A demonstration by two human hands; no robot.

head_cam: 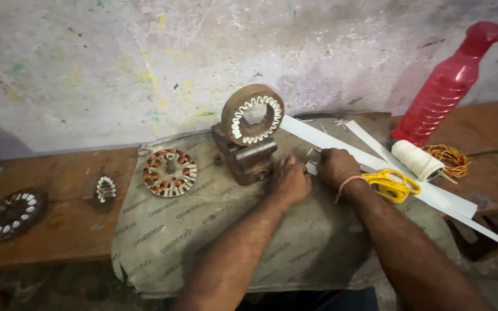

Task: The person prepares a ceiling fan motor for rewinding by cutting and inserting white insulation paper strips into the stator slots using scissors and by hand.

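My left hand (289, 180) and my right hand (335, 167) meet on a grey sheet (203, 230), their fingers pinching a small white paper piece (312, 168) at the end of a long white paper strip (341, 144). Just left of my hands, a round stator ring with white slot liners (253, 114) stands upright on a rusty metal block (246, 158). Yellow-handled scissors (392, 184) lie beside my right wrist, which wears a pink band.
A copper-wound stator (169, 172) lies flat on the sheet. A small white coil part (106, 189) and a dark stator (12, 213) rest on the wooden bench (59, 230). A red plastic bottle (445, 86), white thread spool (416, 160) and copper wire bundle (448, 158) sit right.
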